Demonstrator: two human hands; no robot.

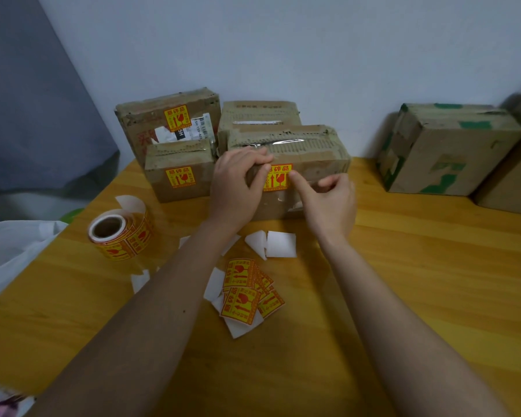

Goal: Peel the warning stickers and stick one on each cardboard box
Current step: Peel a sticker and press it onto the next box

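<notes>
Fingers first: your right hand [328, 200] has the index finger extended, its tip pressed on the right edge of the yellow warning sticker [278, 177], with the other fingers curled in and holding nothing. Your left hand [238, 182] lies flat against the front left corner of the centre cardboard box [307, 155], fingers together, thumb touching the sticker's left edge. Nearest you on the wooden table [403, 281] sits a loose pile of cut stickers [247, 291] on white backing, with bare backing scraps [278, 243] just beyond it. At the near left, the sticker roll [119, 234] rests on its side, well apart from your hands. Left of the centre box, a small box [178, 170] bears its own sticker on the front face. Behind it, the far-left box [169, 118] also carries one. A further box [259, 112] stands behind the centre box; no sticker shows on its visible faces. At the far right, a box with green markings [445, 149] shows none either.
</notes>
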